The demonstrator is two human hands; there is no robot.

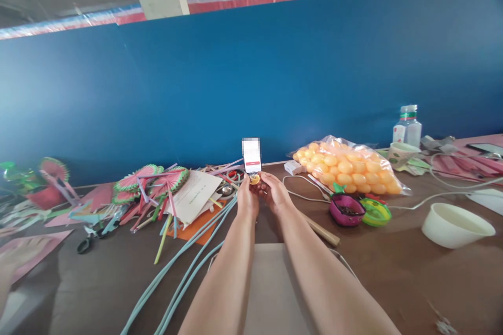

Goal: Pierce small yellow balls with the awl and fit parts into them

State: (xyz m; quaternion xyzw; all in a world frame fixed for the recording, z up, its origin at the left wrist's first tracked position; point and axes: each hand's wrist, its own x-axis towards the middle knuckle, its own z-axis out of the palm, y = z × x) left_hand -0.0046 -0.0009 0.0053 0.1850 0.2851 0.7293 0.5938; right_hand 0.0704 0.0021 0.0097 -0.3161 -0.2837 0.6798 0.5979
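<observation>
Stretching forward, left hand (247,200) and right hand (276,194) hold a lit phone (252,155).

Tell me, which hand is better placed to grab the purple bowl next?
Probably the right hand: the purple bowl sits to the right, in front of the bag of orange balls. The left hand is farther away. Both seem to hold the phone, so the right would need freeing first.

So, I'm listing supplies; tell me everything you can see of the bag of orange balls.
The bag of orange balls is clear, shiny, creased plastic, bulging with round balls. It lies lengthwise on the brown table near the blue wall, right of the right hand, which isn't touching it. The purple bowl stands close in front; whether they touch is unclear.
</observation>
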